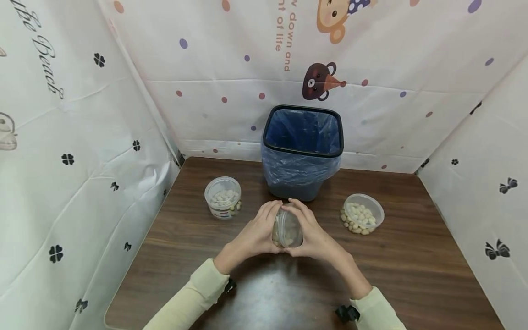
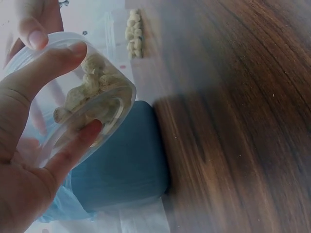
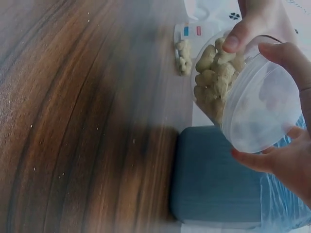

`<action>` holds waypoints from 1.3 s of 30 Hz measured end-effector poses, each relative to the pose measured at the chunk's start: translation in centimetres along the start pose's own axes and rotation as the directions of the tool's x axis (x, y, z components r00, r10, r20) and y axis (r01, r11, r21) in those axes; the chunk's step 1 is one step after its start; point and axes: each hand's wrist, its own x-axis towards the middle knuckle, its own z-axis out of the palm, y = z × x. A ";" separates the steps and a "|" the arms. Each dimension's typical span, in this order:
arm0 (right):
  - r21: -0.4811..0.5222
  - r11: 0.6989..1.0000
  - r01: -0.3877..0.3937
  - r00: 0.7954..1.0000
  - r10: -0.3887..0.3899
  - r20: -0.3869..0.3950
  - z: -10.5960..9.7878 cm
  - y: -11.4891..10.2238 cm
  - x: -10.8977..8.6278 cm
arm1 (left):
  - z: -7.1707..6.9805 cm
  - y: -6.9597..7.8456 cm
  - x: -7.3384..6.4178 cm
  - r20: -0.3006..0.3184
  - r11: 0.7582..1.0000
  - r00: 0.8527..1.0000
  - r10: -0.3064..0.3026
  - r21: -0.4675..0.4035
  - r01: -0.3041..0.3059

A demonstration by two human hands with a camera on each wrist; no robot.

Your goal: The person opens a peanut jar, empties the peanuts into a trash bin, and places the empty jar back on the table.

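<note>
Both hands grip one clear round plastic tub (image 1: 292,229) of peanuts, raised over the table's middle and tipped on its side. My left hand (image 1: 262,232) holds its left side, thumb and fingers spread around the wall. My right hand (image 1: 310,233) grips the right side, with its fingers around a translucent round lid or rim (image 3: 262,107). Whether that piece is seated or loose, I cannot tell. Pale peanuts (image 2: 90,87) lie against the lower wall in the left wrist view. The palms hide part of the tub.
Behind the hands stands a blue-grey bin (image 1: 294,190) with a blue bag liner. A tub of peanuts (image 1: 222,213) is at left, and another open tub (image 1: 377,220) at right. Brown wooden table (image 1: 404,270); patterned white sheets (image 1: 214,119) hang at the back and sides.
</note>
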 end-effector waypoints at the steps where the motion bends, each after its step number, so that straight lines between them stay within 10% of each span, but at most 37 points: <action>1: -0.003 1.000 0.003 1.000 -0.003 -0.002 -0.1 0.1 -0.1 | 0.0 -0.1 -0.1 0.007 1.000 1.000 -0.012 -0.009 0.012; 30: 0.179 0.941 -0.288 0.942 0.312 -0.121 1.7 6.0 -2.6 | -1.6 -2.5 -1.6 -0.140 0.990 0.982 -0.129 -0.067 0.121; 39: 0.098 0.937 -0.336 0.921 0.349 -0.175 1.4 6.9 -3.3 | -1.4 -2.3 -1.9 -0.164 0.985 0.974 -0.159 -0.087 0.146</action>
